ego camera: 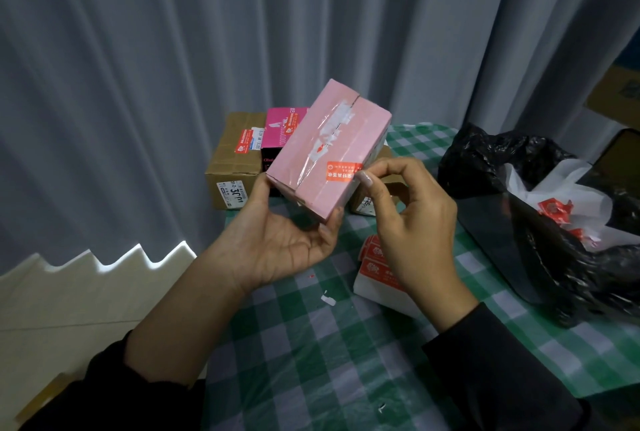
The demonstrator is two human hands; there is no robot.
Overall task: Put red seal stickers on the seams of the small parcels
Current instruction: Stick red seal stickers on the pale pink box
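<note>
My left hand (277,240) grips a small pink parcel (341,140) from below, held tilted above the table. Clear tape runs along its centre seam. A red seal sticker (341,171) lies on the parcel's near right part, beside the seam. My right hand (412,219) pinches the sticker's right edge between thumb and forefinger. A stack of red seal stickers (375,269) on white backing lies on the table under my right hand.
A brown carton (230,167) and a magenta box (282,126), both bearing red stickers, stand at the table's far edge. A black plastic bag (540,223) holding white paper and red scraps lies at the right. The cloth is green-and-white checked (311,361). Grey curtains hang behind.
</note>
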